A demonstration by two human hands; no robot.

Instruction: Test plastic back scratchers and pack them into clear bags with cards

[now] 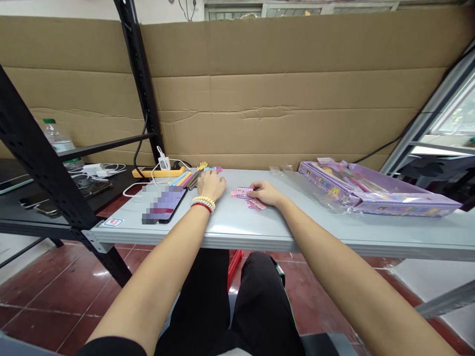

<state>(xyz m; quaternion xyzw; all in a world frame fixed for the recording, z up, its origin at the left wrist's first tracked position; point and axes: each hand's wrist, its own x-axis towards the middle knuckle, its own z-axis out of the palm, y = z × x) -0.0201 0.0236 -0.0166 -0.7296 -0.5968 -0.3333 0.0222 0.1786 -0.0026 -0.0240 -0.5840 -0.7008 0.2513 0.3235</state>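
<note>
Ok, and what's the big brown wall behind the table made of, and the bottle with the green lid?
The brown wall looks like cardboard, dull and matte: see the straight fold lines and crinkly creases. The bottle is probably thin, shiny plastic, because it's see-through above its label. The green lid looks like plastic too, but it's small from here.

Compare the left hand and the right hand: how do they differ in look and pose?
The left hand has bracelets at its wrist; the right hand's wrist is bare.
The left hand's fingers point away from the person; the right hand's point leftward, at the pink printed pieces.
Both are ungloved and at the grey tabletop.
</note>
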